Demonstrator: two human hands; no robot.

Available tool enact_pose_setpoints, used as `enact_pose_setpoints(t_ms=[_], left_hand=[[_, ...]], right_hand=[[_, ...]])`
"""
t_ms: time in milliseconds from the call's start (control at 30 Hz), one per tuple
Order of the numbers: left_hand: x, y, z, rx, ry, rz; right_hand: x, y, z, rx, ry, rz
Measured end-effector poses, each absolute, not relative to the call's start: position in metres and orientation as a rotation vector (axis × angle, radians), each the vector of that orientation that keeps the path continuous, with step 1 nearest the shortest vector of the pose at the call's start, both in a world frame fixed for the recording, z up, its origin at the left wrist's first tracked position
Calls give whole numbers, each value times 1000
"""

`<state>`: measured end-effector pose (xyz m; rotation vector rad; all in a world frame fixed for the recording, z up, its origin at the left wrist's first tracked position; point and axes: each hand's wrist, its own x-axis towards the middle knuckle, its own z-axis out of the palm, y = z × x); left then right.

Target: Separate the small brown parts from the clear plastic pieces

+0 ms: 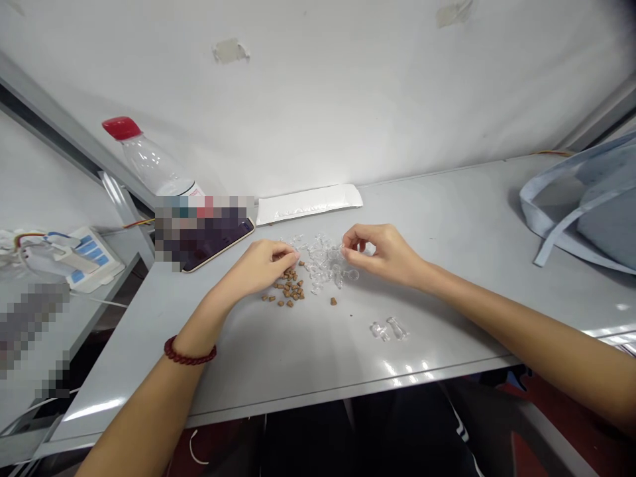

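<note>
1. I'm watching the L hand (258,265) hovering low over the grey table (298,371), fingers closing to a narrow pinch at the near-left edge of the clear plastic pieces (322,262). Can't tell if it's holding anything.
2. I'm seeing the R hand (382,255) curling in narrow from the other side, its fingertips (345,244) touching or just above the pile. Can't confirm a grip from here.
3. I'm tracking the clear plastic pieces in a loose, tangled heap btwn the hands, slightly closer to the R hand.
4. I'm spotting the brown pellets (288,288) scattered just below the L hand's fingers, on the side nearest me, right beside the clear heap.
5. I'm noting a lone brown pellet (333,301) sitting btwn the hands, apart from the rest.
6. I'm seeing two separate clear pieces (387,329) below the R hand, well apart from the heap.
7. I'm reading a red bead bracelet (190,351) on the L wrist.
8. Beyond the L hand, I'm picking out a partly blurred phone (221,245) and a plastic bottle (149,159) w/ a red cap.
9. Beyond the heap, a white packet (308,203) is lying along the wall.
10. Far right of the R hand, a pale blue bag (581,205) is resting on the table.
</note>
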<state>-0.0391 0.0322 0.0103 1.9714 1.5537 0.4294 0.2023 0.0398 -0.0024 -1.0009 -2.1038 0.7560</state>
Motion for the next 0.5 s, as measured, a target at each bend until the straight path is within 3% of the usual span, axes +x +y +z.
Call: enact_pose_setpoints(t_ms=[500], left_hand=[[-34, 24, 24, 2114, 1600, 456]], right_hand=[[201, 41, -11, -939, -2237, 642]])
